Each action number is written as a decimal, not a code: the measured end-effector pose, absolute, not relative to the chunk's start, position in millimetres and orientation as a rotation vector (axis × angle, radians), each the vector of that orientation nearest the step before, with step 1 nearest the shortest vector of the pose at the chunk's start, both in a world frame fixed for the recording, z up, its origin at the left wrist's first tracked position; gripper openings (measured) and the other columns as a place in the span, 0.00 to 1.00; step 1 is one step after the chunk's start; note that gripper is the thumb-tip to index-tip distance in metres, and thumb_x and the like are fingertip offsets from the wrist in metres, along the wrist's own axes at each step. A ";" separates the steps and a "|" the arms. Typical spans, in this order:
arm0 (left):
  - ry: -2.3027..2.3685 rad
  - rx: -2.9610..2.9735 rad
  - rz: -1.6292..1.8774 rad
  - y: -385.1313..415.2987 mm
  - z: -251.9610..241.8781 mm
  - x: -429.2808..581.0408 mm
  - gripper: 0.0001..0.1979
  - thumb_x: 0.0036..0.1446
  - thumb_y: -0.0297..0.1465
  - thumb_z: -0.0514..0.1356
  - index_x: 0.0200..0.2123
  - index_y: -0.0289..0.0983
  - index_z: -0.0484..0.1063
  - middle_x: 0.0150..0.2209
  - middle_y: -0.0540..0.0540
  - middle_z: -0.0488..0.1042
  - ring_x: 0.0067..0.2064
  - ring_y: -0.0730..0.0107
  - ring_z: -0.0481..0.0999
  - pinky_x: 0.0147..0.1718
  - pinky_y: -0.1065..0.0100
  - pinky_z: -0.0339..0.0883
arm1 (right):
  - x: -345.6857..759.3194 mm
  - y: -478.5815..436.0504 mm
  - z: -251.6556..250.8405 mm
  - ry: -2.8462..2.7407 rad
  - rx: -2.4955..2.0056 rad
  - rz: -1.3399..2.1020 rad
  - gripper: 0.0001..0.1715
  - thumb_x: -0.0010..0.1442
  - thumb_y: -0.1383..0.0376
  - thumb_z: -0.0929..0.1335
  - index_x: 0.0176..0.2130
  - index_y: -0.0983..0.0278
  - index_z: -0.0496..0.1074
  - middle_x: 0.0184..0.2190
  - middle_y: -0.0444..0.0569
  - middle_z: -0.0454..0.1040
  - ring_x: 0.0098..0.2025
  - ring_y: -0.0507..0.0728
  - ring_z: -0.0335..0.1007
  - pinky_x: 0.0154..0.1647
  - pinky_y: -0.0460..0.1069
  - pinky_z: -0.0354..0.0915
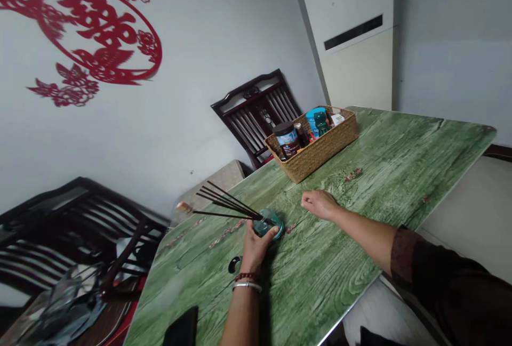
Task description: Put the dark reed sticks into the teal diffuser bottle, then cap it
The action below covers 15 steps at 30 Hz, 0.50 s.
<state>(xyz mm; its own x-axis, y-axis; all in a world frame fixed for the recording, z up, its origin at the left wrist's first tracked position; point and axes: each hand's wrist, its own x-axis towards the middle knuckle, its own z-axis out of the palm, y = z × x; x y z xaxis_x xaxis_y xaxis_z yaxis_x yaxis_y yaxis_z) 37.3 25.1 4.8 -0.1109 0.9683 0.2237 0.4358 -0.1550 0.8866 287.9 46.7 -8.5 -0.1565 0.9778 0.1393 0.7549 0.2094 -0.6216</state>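
My left hand [259, 236] is wrapped around a teal glass reed diffuser bottle [273, 220], thumb across its near side. Several dark reeds [224, 200] stick out of its neck and lean to the left. The bottle is tilted in this slanted view; whether its base touches the table I cannot tell. My right hand [319, 203] is closed in a loose fist by the tabletop, apart from the bottle, with nothing visible in it. Beside my left wrist lies a small black ring-shaped piece [234, 264].
A woven basket [320, 155] with jars and small bottles stands toward the back of the green table [320, 266]. A dark flat object [182, 327] lies at the near left edge. Dark wooden chairs [256, 109] stand beyond the table, and one at left has bags on it.
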 end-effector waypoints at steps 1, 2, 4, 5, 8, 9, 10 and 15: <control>1.565 1.596 1.231 29.3 5.9 37.4 0.29 0.34 0.38 0.74 0.41 0.38 0.70 0.36 0.47 0.76 0.39 0.58 0.76 0.43 0.57 0.70 | 287.1 45.5 -8.5 -1.985 -1.605 0.552 0.14 0.65 0.59 0.63 0.42 0.58 0.78 0.40 0.47 0.81 0.40 0.55 0.75 0.36 0.47 0.57; 1.571 1.589 1.226 34.2 6.6 37.4 0.28 0.34 0.38 0.74 0.40 0.38 0.70 0.35 0.47 0.75 0.38 0.59 0.76 0.42 0.57 0.70 | 286.2 44.2 -8.6 -1.995 -1.607 0.531 0.14 0.65 0.59 0.63 0.41 0.58 0.78 0.39 0.48 0.81 0.40 0.56 0.75 0.36 0.47 0.57; 1.577 1.583 1.227 46.8 7.1 37.2 0.27 0.35 0.39 0.74 0.38 0.38 0.69 0.34 0.48 0.75 0.37 0.61 0.75 0.41 0.59 0.69 | 284.2 42.3 -9.4 -2.018 -1.608 0.487 0.14 0.65 0.60 0.63 0.40 0.58 0.78 0.38 0.48 0.81 0.40 0.56 0.75 0.36 0.47 0.57; 1.574 1.581 1.229 54.7 7.0 36.7 0.26 0.35 0.39 0.74 0.38 0.38 0.69 0.34 0.49 0.74 0.37 0.62 0.75 0.41 0.59 0.69 | 283.2 41.8 -10.1 -2.028 -1.608 0.469 0.14 0.65 0.60 0.63 0.40 0.58 0.78 0.37 0.48 0.81 0.39 0.57 0.76 0.36 0.47 0.57; 1.571 1.568 1.236 84.3 6.1 33.0 0.27 0.35 0.39 0.74 0.40 0.38 0.70 0.34 0.49 0.75 0.37 0.64 0.75 0.42 0.60 0.69 | 280.8 41.7 -12.5 -2.061 -1.611 0.438 0.12 0.64 0.61 0.64 0.38 0.58 0.78 0.35 0.48 0.81 0.37 0.57 0.76 0.35 0.47 0.56; 1.575 1.560 1.239 95.7 5.7 31.1 0.28 0.35 0.39 0.74 0.40 0.38 0.70 0.35 0.49 0.75 0.37 0.64 0.75 0.42 0.60 0.69 | 280.2 42.0 -13.4 -2.071 -1.610 0.435 0.12 0.64 0.61 0.64 0.38 0.58 0.77 0.35 0.49 0.81 0.37 0.57 0.75 0.35 0.47 0.56; 1.581 1.550 1.242 107.4 5.3 29.0 0.29 0.34 0.38 0.74 0.40 0.37 0.70 0.35 0.49 0.75 0.37 0.64 0.75 0.43 0.60 0.69 | 279.8 42.3 -14.3 -2.079 -1.608 0.434 0.11 0.64 0.61 0.65 0.38 0.58 0.77 0.35 0.49 0.81 0.37 0.57 0.75 0.35 0.47 0.56; 1.620 1.489 1.276 159.1 4.3 20.8 0.32 0.32 0.36 0.75 0.43 0.38 0.69 0.36 0.47 0.75 0.40 0.60 0.77 0.46 0.58 0.68 | 278.6 43.1 -18.1 -2.096 -1.586 0.417 0.11 0.64 0.62 0.65 0.38 0.59 0.77 0.34 0.49 0.81 0.36 0.56 0.75 0.35 0.47 0.55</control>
<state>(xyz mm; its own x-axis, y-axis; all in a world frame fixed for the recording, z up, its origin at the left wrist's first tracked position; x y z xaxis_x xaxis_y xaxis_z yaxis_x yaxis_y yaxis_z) 20.8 159.1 4.3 -0.2004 0.9635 0.1775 0.3985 -0.0853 0.9132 278.6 43.1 -18.1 -0.2166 0.9581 0.1876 0.8135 0.2834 -0.5079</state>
